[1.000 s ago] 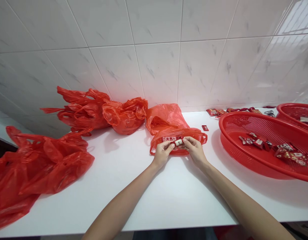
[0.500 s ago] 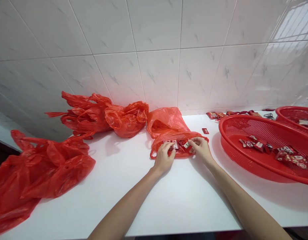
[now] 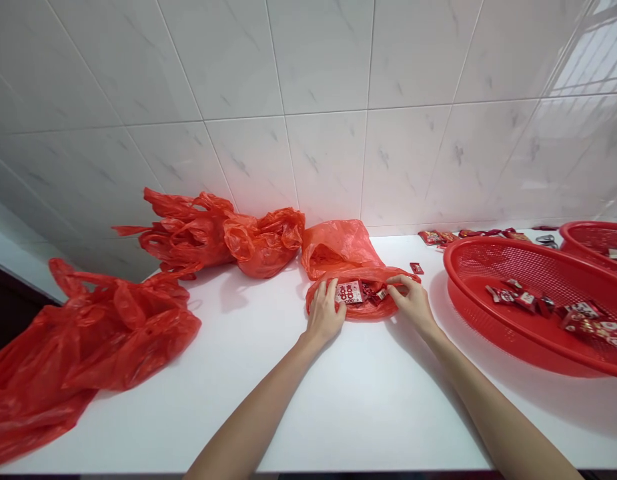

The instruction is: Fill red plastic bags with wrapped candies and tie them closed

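A red plastic bag (image 3: pixel 358 315) lies with its mouth open on the white table. Inside it are a white packet with red patterns (image 3: pixel 349 292) and several small dark red wrapped pieces (image 3: pixel 371 294). My left hand (image 3: pixel 325 312) is at the bag's left edge, fingers curled over the plastic with the thumb apart, beside the patterned packet. At the right edge, my right hand (image 3: pixel 412 305) pinches the plastic, its thumb close to a small pale-labelled packet (image 3: pixel 381 293). The exact grip of the fingertips is partly hidden.
Another flat red bag (image 3: pixel 341 245) lies just behind. Bunched red bags (image 3: pixel 188 233) stand along the tiled wall, with more (image 3: pixel 98 333) at the left. At the right are a red mesh basket (image 3: pixel 488 250) holding wrapped snacks, a second basket (image 3: pixel 598 230) and loose packets (image 3: pixel 433 237).
My left hand has shifted left off the patterned packet to the bag's edge, leaving the packet more visible. My right hand has moved slightly toward the bag's right edge. The view has shifted slightly.
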{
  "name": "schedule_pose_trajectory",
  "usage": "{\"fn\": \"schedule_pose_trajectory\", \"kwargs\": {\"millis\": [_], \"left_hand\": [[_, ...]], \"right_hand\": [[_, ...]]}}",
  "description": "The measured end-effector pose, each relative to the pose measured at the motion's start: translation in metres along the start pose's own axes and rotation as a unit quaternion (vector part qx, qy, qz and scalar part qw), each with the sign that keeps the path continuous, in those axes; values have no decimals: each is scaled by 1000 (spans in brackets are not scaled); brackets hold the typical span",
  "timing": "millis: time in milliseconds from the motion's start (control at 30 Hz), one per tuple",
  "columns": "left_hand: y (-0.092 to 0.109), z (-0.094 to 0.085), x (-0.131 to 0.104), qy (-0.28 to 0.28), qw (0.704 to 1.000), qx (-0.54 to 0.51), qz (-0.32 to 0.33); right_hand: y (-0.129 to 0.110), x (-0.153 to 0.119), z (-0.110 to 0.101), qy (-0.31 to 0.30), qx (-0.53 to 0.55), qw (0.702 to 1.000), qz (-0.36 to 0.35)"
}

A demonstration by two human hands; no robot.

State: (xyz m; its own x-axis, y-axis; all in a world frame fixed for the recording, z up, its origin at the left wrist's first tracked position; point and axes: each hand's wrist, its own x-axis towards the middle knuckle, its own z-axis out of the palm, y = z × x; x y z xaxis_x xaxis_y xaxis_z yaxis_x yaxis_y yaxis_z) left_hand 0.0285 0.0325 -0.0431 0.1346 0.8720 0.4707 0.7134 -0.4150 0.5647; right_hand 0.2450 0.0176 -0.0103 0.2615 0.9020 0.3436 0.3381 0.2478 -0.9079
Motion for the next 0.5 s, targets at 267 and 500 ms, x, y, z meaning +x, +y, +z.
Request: {"fn": "schedule_pose_trajectory", "kwargs": {"millis": [267, 500], "left_hand": [[-6, -4, 3, 20, 1000, -10, 20], [-1, -6, 2, -39, 997, -11, 63]], "right_hand": [[-6, -2, -5, 27, -39, 997, -65], [-13, -6, -7, 30, -50, 993, -102]]}}
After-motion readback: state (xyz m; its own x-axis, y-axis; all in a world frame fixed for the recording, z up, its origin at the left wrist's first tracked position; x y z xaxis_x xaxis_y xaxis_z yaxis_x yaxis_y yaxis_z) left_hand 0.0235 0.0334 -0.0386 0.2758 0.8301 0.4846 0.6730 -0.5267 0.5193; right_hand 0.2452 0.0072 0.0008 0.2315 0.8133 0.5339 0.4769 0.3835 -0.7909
